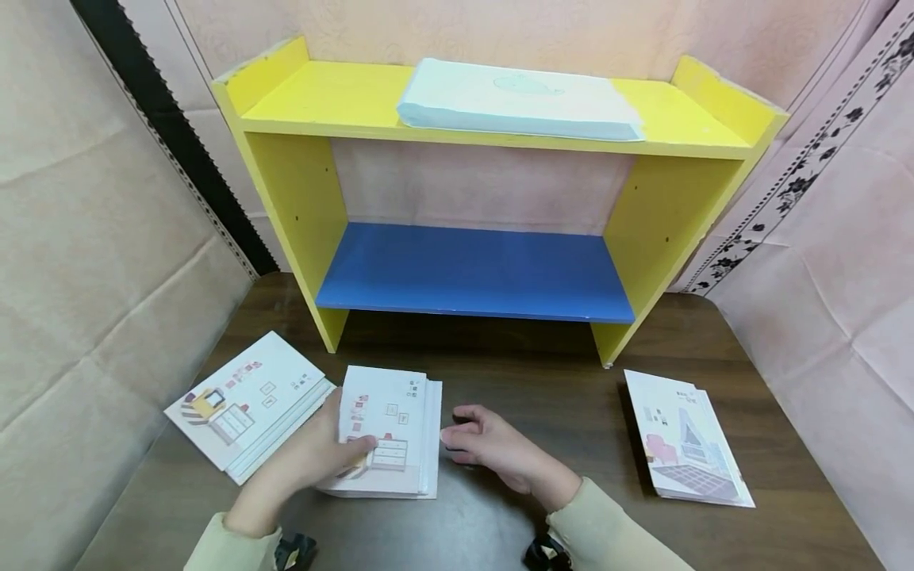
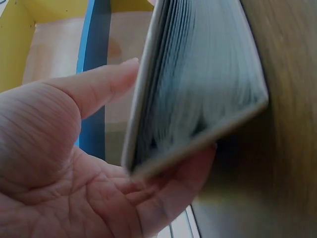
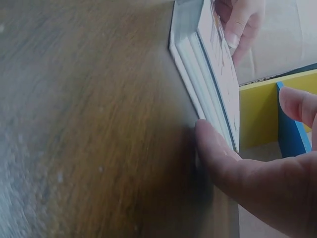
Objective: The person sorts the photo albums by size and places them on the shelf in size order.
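Note:
A thick white book (image 1: 389,412), printed with small pink and grey drawings, lies on the table in front of the shelf, its right side showing stepped layers. My left hand (image 1: 321,444) grips it at the left edge, thumb on the cover and fingers curled at the side. In the left wrist view the page edges of the book (image 2: 203,74) face the camera between thumb and fingers. Just right of the book is my right hand (image 1: 496,448), its fingers loosely bent. One fingertip (image 3: 205,131) meets or nearly meets the book's side in the right wrist view.
A similar white book (image 1: 250,396) lies slanted at the left, close to my left hand. Another white book (image 1: 685,440) lies at the right. Behind stands a yellow shelf (image 1: 300,198) with a blue board (image 1: 471,270); a pale blue package (image 1: 521,99) rests on top.

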Demonstrator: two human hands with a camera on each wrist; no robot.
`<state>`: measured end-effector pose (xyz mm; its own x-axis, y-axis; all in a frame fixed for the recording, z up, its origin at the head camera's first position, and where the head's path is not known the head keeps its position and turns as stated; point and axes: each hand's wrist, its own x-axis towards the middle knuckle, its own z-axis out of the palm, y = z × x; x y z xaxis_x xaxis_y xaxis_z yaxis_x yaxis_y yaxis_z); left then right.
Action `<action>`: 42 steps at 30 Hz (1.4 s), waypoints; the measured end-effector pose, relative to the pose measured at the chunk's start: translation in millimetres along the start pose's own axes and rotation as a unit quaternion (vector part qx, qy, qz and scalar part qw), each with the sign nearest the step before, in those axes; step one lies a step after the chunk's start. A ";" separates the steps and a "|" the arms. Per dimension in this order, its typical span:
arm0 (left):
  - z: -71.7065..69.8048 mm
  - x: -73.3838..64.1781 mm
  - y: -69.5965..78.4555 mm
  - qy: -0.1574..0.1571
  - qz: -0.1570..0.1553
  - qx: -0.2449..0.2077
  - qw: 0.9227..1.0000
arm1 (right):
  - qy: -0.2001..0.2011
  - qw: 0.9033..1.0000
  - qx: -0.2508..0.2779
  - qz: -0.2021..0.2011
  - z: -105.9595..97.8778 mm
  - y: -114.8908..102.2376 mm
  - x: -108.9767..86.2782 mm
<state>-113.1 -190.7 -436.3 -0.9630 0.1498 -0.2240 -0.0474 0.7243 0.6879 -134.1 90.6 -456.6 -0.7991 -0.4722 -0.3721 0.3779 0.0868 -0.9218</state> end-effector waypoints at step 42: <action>42.4 -15.0 54.7 -0.030 0.063 -0.150 0.986 | 0.047 0.997 -0.067 -0.011 -33.0 -15.0 -24.5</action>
<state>-90.0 -124.9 -424.6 -0.9494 0.2712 -0.1582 -0.0142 0.4664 0.8845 -135.7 129.8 -437.2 -0.8493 -0.3912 -0.3544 0.2988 0.1973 -0.9337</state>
